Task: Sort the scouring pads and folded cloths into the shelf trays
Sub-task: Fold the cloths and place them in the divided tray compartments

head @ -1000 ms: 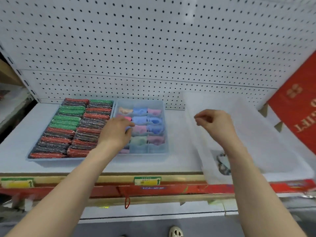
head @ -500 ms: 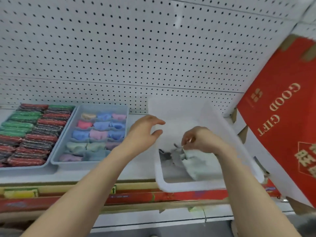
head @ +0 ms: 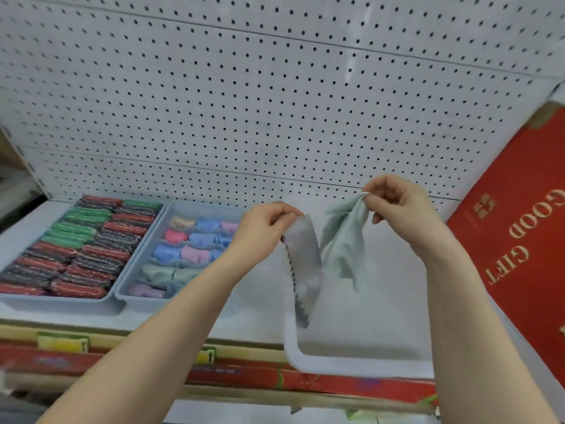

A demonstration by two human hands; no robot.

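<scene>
Both hands have risen out of the white bin since half a second ago: the right hand, then low inside it, now pinches a pale green cloth by its top corner. The left hand, empty and spread before, now pinches a grey cloth with a dark stitched edge; both cloths hang above the bin, right of the tray of folded cloths.

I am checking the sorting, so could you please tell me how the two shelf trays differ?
The left tray holds red and green scouring pads in two rows; the right tray holds pastel folded cloths in three rows. The left tray looks full; the left hand hides some of the right one. Both are pale, shallow and adjoining.
</scene>
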